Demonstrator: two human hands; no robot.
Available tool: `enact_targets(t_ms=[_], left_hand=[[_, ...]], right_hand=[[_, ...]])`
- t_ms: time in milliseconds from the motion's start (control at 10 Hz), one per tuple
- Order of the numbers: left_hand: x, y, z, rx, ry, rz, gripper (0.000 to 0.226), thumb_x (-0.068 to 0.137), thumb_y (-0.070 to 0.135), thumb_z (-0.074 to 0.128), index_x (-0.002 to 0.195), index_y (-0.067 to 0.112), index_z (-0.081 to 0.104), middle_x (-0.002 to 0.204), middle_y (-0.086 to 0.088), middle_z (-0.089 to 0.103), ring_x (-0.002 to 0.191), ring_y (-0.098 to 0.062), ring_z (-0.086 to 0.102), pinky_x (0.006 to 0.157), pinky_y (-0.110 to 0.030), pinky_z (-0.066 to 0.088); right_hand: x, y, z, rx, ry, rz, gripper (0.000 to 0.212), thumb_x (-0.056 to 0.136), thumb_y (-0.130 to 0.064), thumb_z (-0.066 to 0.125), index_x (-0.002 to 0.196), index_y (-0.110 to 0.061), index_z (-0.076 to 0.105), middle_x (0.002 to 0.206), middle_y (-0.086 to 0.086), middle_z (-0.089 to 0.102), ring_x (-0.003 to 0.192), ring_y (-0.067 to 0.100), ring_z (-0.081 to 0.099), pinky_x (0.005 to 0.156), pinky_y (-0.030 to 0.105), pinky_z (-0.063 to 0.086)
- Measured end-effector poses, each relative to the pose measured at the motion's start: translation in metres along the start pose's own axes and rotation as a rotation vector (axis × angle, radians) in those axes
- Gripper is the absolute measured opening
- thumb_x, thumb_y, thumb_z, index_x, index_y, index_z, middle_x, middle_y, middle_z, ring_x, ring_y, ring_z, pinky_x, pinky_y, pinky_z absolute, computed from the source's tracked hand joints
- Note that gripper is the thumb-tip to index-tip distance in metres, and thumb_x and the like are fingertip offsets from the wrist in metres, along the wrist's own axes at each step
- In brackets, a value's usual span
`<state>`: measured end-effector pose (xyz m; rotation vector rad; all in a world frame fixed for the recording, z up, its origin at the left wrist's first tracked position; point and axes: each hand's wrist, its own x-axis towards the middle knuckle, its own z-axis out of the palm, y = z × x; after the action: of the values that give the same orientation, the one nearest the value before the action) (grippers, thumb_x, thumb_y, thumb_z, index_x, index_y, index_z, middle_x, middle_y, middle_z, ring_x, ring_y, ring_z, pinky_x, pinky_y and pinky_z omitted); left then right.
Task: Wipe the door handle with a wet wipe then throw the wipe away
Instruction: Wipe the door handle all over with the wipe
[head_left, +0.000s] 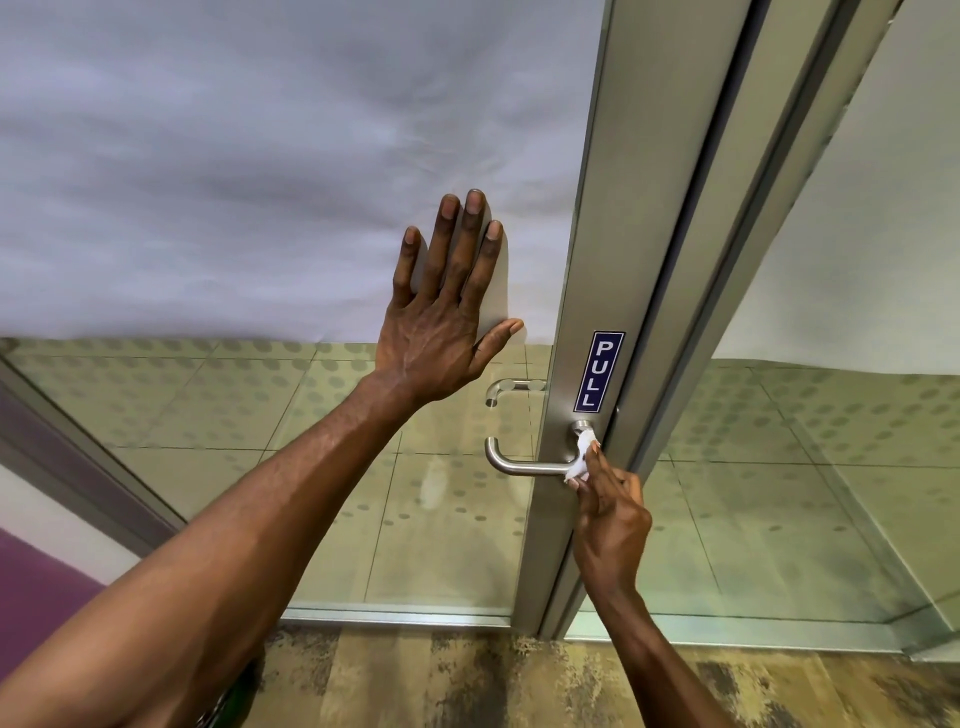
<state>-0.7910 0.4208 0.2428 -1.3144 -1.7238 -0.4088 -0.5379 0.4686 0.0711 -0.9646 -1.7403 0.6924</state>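
A brushed-metal lever door handle sticks out to the left from the door's metal stile, just below a blue PULL sticker. My right hand pinches a small white wet wipe and presses it against the handle's bend, close to where it joins the stile. My left hand lies flat on the frosted glass panel above the handle, fingers spread, holding nothing.
A second handle shows through the glass on the door's far side. The lower glass is clear, showing a tiled floor beyond. A second glass panel stands to the right. Mottled carpet lies underfoot.
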Motion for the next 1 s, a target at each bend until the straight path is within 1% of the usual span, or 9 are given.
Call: enact_targets(t_ms=[100, 200, 300, 400, 500, 700, 800, 900, 1000], left_hand=[[0.001, 0.000, 0.000, -0.005, 0.004, 0.003, 0.104, 0.111, 0.072, 0.043, 0.176, 0.015, -0.013, 0.181, -0.005, -0.035, 0.171, -0.026, -0.032, 0.140, -0.050, -0.017], [0.001, 0.000, 0.001, -0.005, 0.002, 0.002, 0.104, 0.111, 0.072, 0.043, 0.176, 0.015, -0.014, 0.181, -0.005, -0.035, 0.171, -0.026, -0.032, 0.140, -0.050, -0.017], [0.000, 0.000, 0.001, -0.005, 0.001, 0.001, 0.104, 0.110, 0.072, 0.043, 0.176, 0.015, -0.013, 0.181, -0.005, -0.035, 0.170, -0.026, -0.033, 0.140, -0.050, -0.017], [0.001, 0.000, 0.001, -0.007, 0.008, 0.002, 0.103, 0.111, 0.072, 0.043, 0.176, 0.014, -0.011, 0.181, -0.005, -0.035, 0.170, -0.026, -0.032, 0.140, -0.050, -0.017], [0.001, 0.000, 0.000, -0.003, 0.004, -0.001, 0.103, 0.110, 0.072, 0.044, 0.176, 0.013, -0.010, 0.180, -0.005, -0.036, 0.170, -0.026, -0.033, 0.140, -0.049, -0.018], [0.002, 0.000, 0.000, -0.009, 0.003, -0.006, 0.101, 0.111, 0.072, 0.043, 0.176, 0.011, -0.004, 0.180, -0.005, -0.037, 0.170, -0.025, -0.033, 0.140, -0.050, -0.017], [0.001, 0.001, -0.001, -0.010, 0.002, -0.004, 0.101, 0.111, 0.072, 0.041, 0.176, 0.014, -0.010, 0.180, -0.004, -0.037, 0.170, -0.025, -0.034, 0.140, -0.050, -0.016], [0.001, 0.001, -0.001, -0.012, -0.001, 0.001, 0.102, 0.111, 0.072, 0.040, 0.175, 0.015, -0.015, 0.179, -0.004, -0.038, 0.169, -0.025, -0.035, 0.140, -0.051, -0.015], [0.001, 0.002, -0.002, -0.019, -0.013, 0.001, 0.101, 0.111, 0.073, 0.040, 0.175, 0.015, -0.014, 0.178, -0.004, -0.040, 0.169, -0.025, -0.036, 0.141, -0.052, -0.014]], right_hand=[[0.001, -0.006, 0.005, 0.350, 0.004, 0.401, 0.047, 0.089, -0.004, 0.081, 0.131, -0.021, 0.071, 0.106, 0.001, 0.077, 0.094, 0.010, 0.073, 0.085, 0.006, 0.053], [0.010, -0.006, 0.006, 0.678, 0.033, 0.638, 0.044, 0.084, 0.005, 0.081, 0.128, -0.002, 0.073, 0.116, 0.009, 0.080, 0.105, 0.012, 0.076, 0.094, 0.017, 0.058], [0.018, -0.005, 0.007, 0.871, 0.037, 0.807, 0.041, 0.086, 0.010, 0.076, 0.126, 0.006, 0.070, 0.109, 0.015, 0.080, 0.093, 0.015, 0.077, 0.086, 0.019, 0.062], [0.020, -0.004, 0.006, 1.053, 0.012, 0.946, 0.030, 0.092, 0.011, 0.069, 0.121, 0.006, 0.069, 0.089, 0.003, 0.082, 0.077, 0.009, 0.077, 0.070, 0.019, 0.063], [0.016, -0.006, 0.007, 1.180, -0.016, 1.012, 0.023, 0.095, 0.012, 0.062, 0.115, 0.004, 0.070, 0.083, 0.001, 0.082, 0.075, 0.011, 0.075, 0.067, 0.022, 0.064], [0.001, -0.014, 0.014, 1.241, -0.042, 1.054, 0.020, 0.098, 0.008, 0.059, 0.101, -0.006, 0.073, 0.083, 0.001, 0.081, 0.074, 0.011, 0.077, 0.068, 0.020, 0.063], [-0.011, -0.023, 0.023, 1.253, -0.083, 1.063, 0.019, 0.098, 0.007, 0.060, 0.105, -0.006, 0.072, 0.088, 0.001, 0.081, 0.080, 0.012, 0.079, 0.074, 0.019, 0.062], [-0.022, -0.036, 0.039, 1.274, -0.119, 1.069, 0.023, 0.094, 0.006, 0.062, 0.114, -0.003, 0.070, 0.096, 0.003, 0.082, 0.091, 0.015, 0.078, 0.080, 0.022, 0.059], [-0.028, -0.048, 0.054, 1.308, -0.152, 1.059, 0.033, 0.086, 0.003, 0.070, 0.119, 0.000, 0.069, 0.110, 0.011, 0.080, 0.110, 0.023, 0.075, 0.086, 0.024, 0.057]])
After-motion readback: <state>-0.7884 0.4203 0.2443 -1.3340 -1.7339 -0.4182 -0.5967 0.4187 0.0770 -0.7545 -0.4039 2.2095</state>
